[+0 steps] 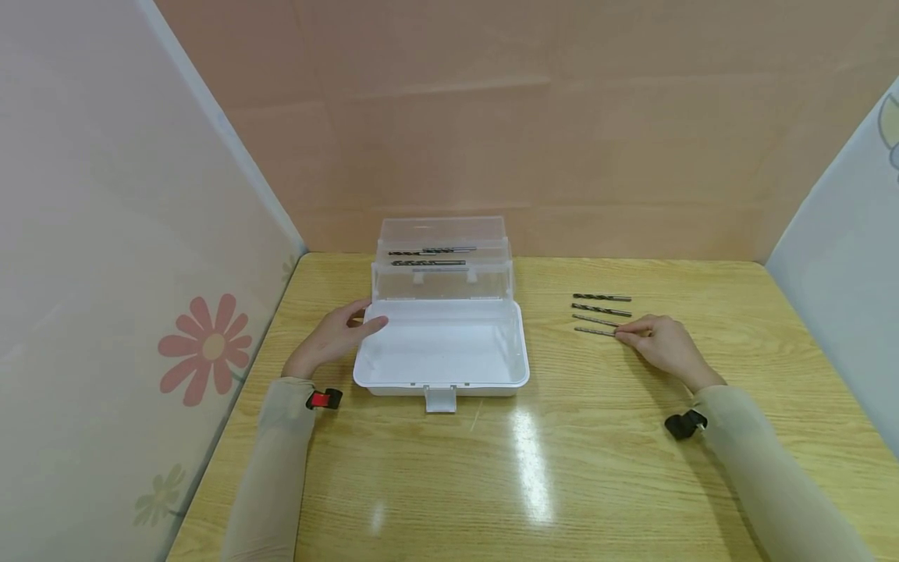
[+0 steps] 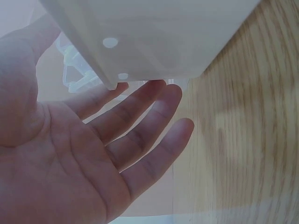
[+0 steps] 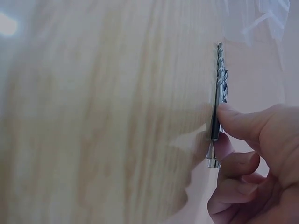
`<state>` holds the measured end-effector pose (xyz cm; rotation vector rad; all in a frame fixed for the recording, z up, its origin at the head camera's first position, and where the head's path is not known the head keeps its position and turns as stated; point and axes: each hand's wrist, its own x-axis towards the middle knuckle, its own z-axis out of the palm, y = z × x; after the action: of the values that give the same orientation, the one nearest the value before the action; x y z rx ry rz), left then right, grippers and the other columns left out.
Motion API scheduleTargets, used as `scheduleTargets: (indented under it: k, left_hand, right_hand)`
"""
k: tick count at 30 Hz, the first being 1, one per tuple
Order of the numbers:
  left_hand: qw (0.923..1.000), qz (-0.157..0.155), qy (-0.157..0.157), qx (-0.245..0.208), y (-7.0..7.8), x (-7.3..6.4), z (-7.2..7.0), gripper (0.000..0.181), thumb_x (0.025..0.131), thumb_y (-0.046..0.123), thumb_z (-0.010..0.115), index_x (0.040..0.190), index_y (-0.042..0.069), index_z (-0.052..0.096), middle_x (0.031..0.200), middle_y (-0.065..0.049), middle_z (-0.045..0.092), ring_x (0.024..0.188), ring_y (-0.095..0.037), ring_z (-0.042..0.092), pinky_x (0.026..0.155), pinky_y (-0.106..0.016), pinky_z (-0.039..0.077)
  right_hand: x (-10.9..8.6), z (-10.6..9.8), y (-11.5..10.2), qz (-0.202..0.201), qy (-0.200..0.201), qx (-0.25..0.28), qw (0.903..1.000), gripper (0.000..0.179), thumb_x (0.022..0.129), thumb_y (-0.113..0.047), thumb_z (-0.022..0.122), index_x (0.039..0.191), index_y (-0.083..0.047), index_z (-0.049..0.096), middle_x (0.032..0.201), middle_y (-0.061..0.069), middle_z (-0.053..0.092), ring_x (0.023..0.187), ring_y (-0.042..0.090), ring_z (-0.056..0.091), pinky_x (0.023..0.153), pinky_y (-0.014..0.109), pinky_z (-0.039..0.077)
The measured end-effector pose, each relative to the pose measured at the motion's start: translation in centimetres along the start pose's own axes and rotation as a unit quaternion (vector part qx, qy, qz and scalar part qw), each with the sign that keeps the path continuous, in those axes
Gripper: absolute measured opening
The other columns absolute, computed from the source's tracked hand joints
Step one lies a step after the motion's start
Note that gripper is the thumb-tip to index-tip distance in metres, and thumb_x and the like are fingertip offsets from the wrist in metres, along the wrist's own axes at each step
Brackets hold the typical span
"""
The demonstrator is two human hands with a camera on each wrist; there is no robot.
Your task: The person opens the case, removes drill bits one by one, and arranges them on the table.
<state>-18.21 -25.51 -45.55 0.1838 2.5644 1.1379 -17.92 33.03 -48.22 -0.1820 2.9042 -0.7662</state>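
Observation:
At the left corner of an open white plastic toolbox [image 1: 438, 388], my left hand [image 1: 335, 336] holds the rim, thumb over the inside and fingers outside. The left wrist view shows those fingers, lightly bent, reaching past the end of the box wall [image 2: 159, 42]. To the right, several metal drill bits lie in a row on the table, among them a dark one [image 1: 602, 297] at the back. My right hand [image 1: 660, 343] pinches the end of the nearest bit [image 1: 593, 331] between thumb and index finger. In the right wrist view, the thumb presses a bit [image 3: 220, 70] near the tabletop.
Clear tiered trays [image 1: 442, 282] stand raised behind the toolbox, with several drill bits [image 1: 428, 263] in them. The front latch [image 1: 440, 400] hangs down. Under everything is a wood-grain table [image 1: 421, 484]. Pale panels [image 1: 105, 234] rise at left and right, and a brown backing [image 1: 534, 156] stands behind.

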Motion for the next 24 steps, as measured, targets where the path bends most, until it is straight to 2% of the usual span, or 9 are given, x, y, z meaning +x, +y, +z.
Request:
scheduleTargets:
  k: [5,10,18,24]
  left_hand:
    - [1.0,-0.004,-0.001,-0.003,0.0,0.0,0.0,0.093,0.1,0.073,0.057,0.171,0.019,0.028,0.171,-0.019,0.036,0.15,-0.045,0.045,0.119,-0.062,0.044]
    - [1.0,-0.003,0.0,-0.003,0.0,0.0,0.1,0.093,0.1,0.072,0.057,0.171,0.018,0.028,0.171,-0.02,0.036,0.151,-0.045,0.044,0.119,-0.062,0.044]
    - [1.0,0.001,-0.001,0.002,0.1,-0.1,0.1,0.093,0.101,0.072,0.056,0.171,0.016,0.027,0.171,-0.022,0.034,0.151,-0.047,0.043,0.119,-0.064,0.043]
    - [1.0,0.003,-0.001,0.006,-0.2,0.1,0.0,0.093,0.101,0.072,0.055,0.171,0.017,0.027,0.171,-0.023,0.035,0.151,-0.047,0.044,0.119,-0.064,0.043]
  right_hand:
    - [0.0,-0.4,-0.1,0.004,0.011,0.039,0.9992,0.043,0.109,-0.038,0.063,0.13,-0.003,0.076,0.14,0.031,0.065,0.125,0.055,0.062,0.097,0.068,0.053]
    - [0.5,-1.5,-1.4,0.005,0.01,0.093,0.9956,0.052,0.109,-0.046,0.06,0.137,-0.004,0.072,0.15,0.029,0.059,0.127,0.052,0.063,0.099,0.065,0.055]
    - [2.5,-2.8,-5.8,0.003,-0.035,0.157,0.987,0.062,0.107,-0.055,0.058,0.146,-0.006,0.065,0.155,0.02,0.058,0.139,0.043,0.057,0.108,0.061,0.051]
    - [4.5,-2.5,-9.8,0.012,-0.053,0.21,0.9761,0.063,0.106,-0.055,0.06,0.148,-0.009,0.063,0.153,0.016,0.06,0.137,0.036,0.058,0.098,0.043,0.056]
